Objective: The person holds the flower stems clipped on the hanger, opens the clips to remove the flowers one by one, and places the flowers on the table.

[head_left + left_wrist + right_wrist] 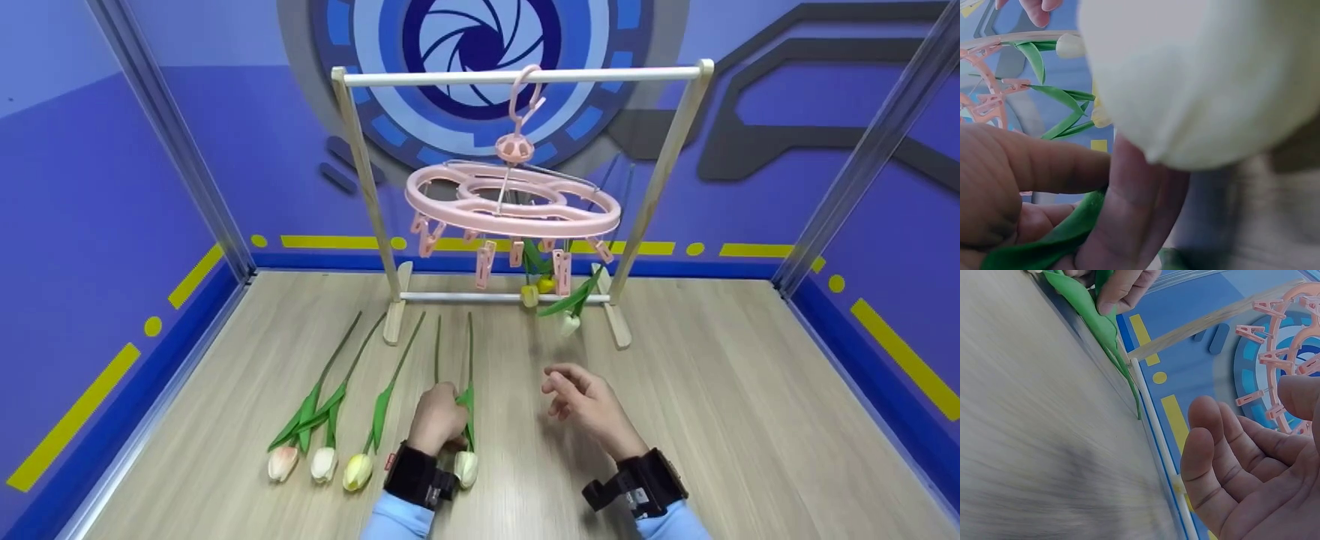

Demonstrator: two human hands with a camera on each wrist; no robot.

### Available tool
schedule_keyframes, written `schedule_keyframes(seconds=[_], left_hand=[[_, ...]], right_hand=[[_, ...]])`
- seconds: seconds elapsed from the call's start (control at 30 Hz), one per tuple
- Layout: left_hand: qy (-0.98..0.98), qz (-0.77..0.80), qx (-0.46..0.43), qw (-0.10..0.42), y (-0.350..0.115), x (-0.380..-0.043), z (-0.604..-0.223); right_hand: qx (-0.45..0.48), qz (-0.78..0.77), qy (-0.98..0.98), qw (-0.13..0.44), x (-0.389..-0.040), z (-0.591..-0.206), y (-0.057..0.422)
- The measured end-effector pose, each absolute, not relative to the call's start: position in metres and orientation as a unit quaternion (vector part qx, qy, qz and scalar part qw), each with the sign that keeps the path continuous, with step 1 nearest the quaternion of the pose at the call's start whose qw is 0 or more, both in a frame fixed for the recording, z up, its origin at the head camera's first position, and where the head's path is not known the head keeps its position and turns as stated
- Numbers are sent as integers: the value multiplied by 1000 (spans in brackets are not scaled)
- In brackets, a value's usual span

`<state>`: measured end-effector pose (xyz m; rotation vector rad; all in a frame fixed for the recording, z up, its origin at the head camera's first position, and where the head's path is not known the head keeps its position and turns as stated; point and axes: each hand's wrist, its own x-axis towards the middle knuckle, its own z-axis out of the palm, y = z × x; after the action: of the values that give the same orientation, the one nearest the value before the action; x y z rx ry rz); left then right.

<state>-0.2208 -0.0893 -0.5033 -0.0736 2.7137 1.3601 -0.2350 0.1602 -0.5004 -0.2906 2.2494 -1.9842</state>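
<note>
My left hand (439,416) is low over the table among the tulip stems. Its thumb and fingers pinch a tulip by its green leaf (1081,222), beside a white bloom (1202,84) that fills much of the left wrist view. In the head view, a white tulip (466,469) lies right by this hand, and the wrist hides the lower part of the stem (437,345) beside it. My right hand (596,412) hovers to the right, fingers loosely bent and holding nothing; its palm (1275,512) shows bare in the right wrist view.
A wooden rack (364,172) carries a pink clip hanger (514,221) with several clothespins. A white tulip (570,324) and yellow tulips (529,295) hang bloom-down from it. On the left lie a pink-tinged tulip (283,463), another white tulip (324,465) and a yellow one (358,472).
</note>
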Motion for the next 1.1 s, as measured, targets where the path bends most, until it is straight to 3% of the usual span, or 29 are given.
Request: schedule_keyframes(seconds=[0.23, 0.7, 1.1], left_hand=[[898, 436, -27, 49, -95, -218, -500], [915, 403, 15, -20, -106, -196, -480], [919, 394, 27, -19, -106, -182, -461]], right_hand=[[-99, -653, 749, 59, -235, -500, 162], [-99, -656, 747, 49, -233, -492, 168], [-99, -639, 762, 37, -234, -487, 185]])
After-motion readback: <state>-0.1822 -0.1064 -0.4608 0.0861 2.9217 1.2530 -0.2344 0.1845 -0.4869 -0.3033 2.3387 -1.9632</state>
